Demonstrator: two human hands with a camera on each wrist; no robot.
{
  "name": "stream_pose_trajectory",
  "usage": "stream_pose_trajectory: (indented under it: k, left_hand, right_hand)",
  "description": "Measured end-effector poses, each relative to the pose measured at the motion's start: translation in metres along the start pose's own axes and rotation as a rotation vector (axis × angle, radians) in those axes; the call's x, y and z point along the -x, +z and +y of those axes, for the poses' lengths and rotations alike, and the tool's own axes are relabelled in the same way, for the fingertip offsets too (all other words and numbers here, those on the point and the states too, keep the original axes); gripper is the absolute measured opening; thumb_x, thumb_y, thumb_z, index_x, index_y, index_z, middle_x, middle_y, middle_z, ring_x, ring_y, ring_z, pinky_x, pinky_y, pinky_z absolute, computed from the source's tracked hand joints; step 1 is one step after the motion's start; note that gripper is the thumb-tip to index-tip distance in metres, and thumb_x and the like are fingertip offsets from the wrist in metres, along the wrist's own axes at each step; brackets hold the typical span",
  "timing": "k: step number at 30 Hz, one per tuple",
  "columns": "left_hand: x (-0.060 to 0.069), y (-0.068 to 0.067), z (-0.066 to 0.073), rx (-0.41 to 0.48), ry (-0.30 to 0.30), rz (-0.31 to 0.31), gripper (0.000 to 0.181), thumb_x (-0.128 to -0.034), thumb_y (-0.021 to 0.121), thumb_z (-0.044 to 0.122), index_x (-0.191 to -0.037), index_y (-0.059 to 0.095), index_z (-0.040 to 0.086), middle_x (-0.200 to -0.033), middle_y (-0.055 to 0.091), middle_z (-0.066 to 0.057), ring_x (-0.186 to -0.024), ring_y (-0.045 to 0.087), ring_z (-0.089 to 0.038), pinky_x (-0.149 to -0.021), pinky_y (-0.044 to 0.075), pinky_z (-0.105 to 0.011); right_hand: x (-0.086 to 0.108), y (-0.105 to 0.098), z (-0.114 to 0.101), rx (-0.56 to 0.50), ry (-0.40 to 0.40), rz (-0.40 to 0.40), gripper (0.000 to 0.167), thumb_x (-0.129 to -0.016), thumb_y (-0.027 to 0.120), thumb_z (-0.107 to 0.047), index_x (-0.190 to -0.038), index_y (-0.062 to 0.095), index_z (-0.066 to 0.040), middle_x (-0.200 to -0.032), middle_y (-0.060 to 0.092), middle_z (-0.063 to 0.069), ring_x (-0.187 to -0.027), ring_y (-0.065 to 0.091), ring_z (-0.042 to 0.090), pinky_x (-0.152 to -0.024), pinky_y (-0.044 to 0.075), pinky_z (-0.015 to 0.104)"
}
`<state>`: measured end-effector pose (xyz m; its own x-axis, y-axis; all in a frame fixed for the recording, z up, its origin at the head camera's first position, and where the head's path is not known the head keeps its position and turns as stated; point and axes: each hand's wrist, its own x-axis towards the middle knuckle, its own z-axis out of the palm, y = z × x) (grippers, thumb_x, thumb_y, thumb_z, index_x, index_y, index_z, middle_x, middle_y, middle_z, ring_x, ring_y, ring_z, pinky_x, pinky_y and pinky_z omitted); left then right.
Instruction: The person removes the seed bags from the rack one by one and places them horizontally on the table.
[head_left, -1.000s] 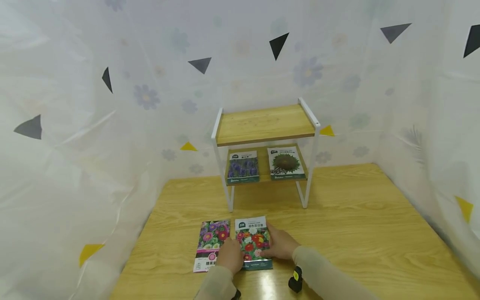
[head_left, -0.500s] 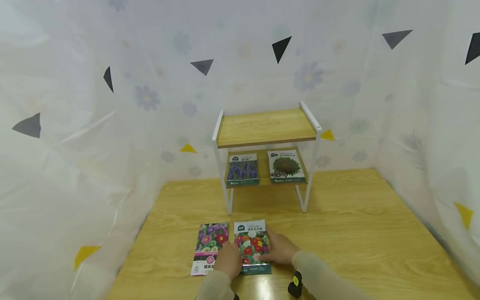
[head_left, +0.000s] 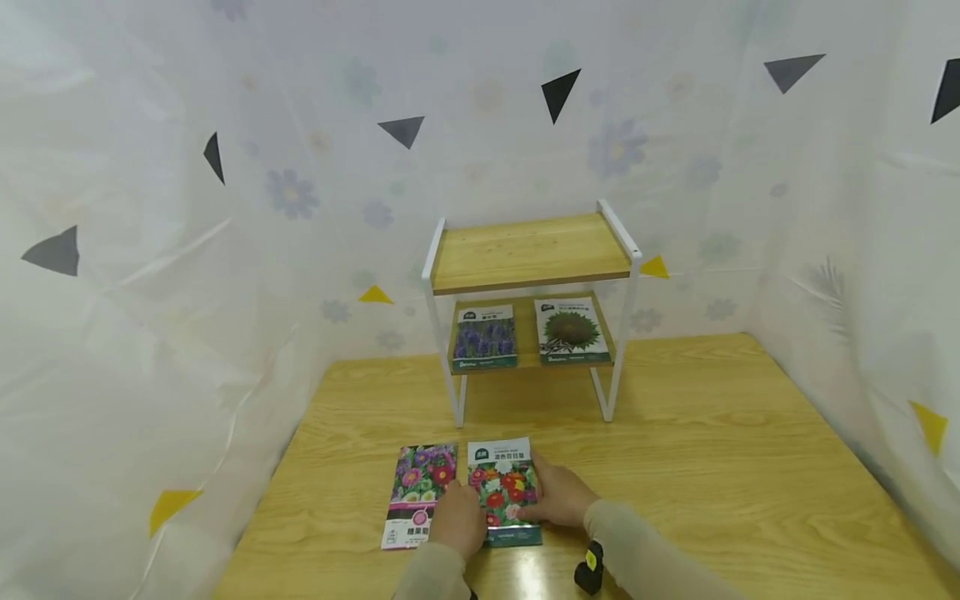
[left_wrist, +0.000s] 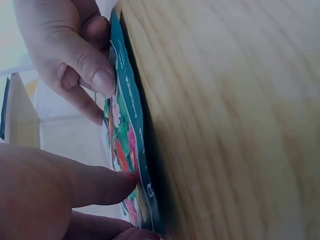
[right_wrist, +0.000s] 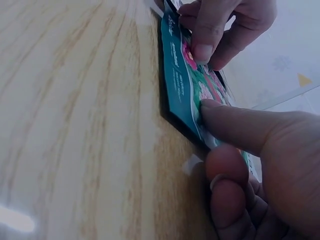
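Observation:
A seed packet with red, white and pink flowers (head_left: pixel 502 479) lies on the wooden table, its dark green bottom strip towards me. At its left edge, my left hand (head_left: pixel 457 521) pinches it, thumb on the printed face and fingers at the edge. My right hand (head_left: pixel 564 497) holds the opposite edge the same way; the right wrist view shows its thumb (right_wrist: pixel 235 122) on top and fingers curled beside the edge. Just left lies a second seed packet with purple and pink flowers (head_left: pixel 422 475), partly hidden by my left hand.
Behind the packets stands a two-tier shelf (head_left: pixel 532 254) with a white frame. Its lower board bears a purple-flower packet (head_left: pixel 485 337) on the left and a sunflower packet (head_left: pixel 572 331) on the right. The table (head_left: pixel 720 433) extends to both sides, with pale patterned sheeting around it.
The view has shifted slightly. Both hands keep their places on the packet's edges, and the packets lie as before.

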<state>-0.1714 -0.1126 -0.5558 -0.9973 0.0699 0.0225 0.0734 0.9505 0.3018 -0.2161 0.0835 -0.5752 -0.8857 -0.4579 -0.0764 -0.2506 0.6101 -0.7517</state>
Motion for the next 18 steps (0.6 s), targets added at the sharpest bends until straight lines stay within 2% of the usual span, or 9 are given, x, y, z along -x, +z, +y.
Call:
stream_pose_trajectory:
  k: [4, 7, 10, 12, 16, 18]
  left_hand:
    - [0.0, 0.003, -0.002, 0.004, -0.022, 0.009, 0.029, -0.0816, 0.074, 0.015, -0.091, 0.062, -0.009, -0.093, 0.054, -0.024, -0.074, 0.06, -0.034, -0.069, 0.055, -0.046]
    - [0.001, 0.005, -0.003, 0.011, -0.026, 0.029, 0.03, -0.0811, 0.075, 0.017, -0.09, 0.062, -0.009, -0.092, 0.054, -0.023, -0.073, 0.06, -0.033, -0.069, 0.055, -0.047]
    - [0.002, 0.004, -0.003, 0.007, -0.003, 0.088, 0.036, -0.0819, 0.074, 0.022, -0.095, 0.065, -0.011, -0.093, 0.057, -0.023, -0.075, 0.061, -0.034, -0.07, 0.055, -0.047]
    - [0.003, 0.003, -0.002, 0.012, 0.01, 0.131, 0.041, -0.0829, 0.073, 0.026, -0.1, 0.066, -0.011, -0.097, 0.058, -0.024, -0.078, 0.062, -0.034, -0.073, 0.055, -0.047]
    - [0.003, -0.005, 0.0, 0.036, 0.042, 0.217, 0.043, -0.0853, 0.071, 0.027, -0.107, 0.065, -0.009, -0.102, 0.06, -0.024, -0.085, 0.063, -0.034, -0.076, 0.055, -0.046]
    - [0.002, -0.012, 0.001, 0.05, 0.072, 0.268, 0.042, -0.0863, 0.071, 0.026, -0.111, 0.064, -0.008, -0.105, 0.061, -0.024, -0.09, 0.064, -0.035, -0.078, 0.055, -0.045]
  right_hand:
    - [-0.001, 0.001, 0.001, -0.018, -0.003, -0.006, 0.112, -0.072, 0.083, -0.043, -0.152, 0.018, 0.0, -0.105, 0.068, 0.012, -0.089, 0.063, 0.022, -0.088, 0.048, 0.048]
    - [-0.002, 0.003, 0.005, -0.081, 0.006, -0.027, 0.112, -0.074, 0.082, -0.042, -0.154, 0.013, -0.003, -0.079, 0.068, 0.005, -0.064, 0.062, 0.016, -0.068, 0.053, 0.037]
    - [-0.001, 0.002, 0.009, -0.181, 0.019, -0.054, 0.106, -0.081, 0.077, -0.039, -0.154, 0.009, -0.004, -0.064, 0.063, 0.001, -0.049, 0.056, 0.014, -0.049, 0.047, 0.03]
    - [0.002, 0.0, 0.011, -0.257, 0.026, -0.062, 0.099, -0.086, 0.072, -0.037, -0.154, 0.009, -0.002, -0.063, 0.062, 0.001, -0.047, 0.054, 0.013, -0.045, 0.044, 0.027]
    - [0.007, -0.007, 0.011, -0.384, 0.019, -0.066, 0.088, -0.093, 0.065, -0.031, -0.152, 0.01, 0.004, -0.067, 0.061, 0.007, -0.05, 0.053, 0.015, -0.049, 0.044, 0.027]
    - [0.009, -0.01, 0.009, -0.411, 0.014, -0.07, 0.085, -0.094, 0.064, -0.028, -0.151, 0.012, 0.005, -0.072, 0.062, 0.009, -0.053, 0.055, 0.015, -0.052, 0.046, 0.028]
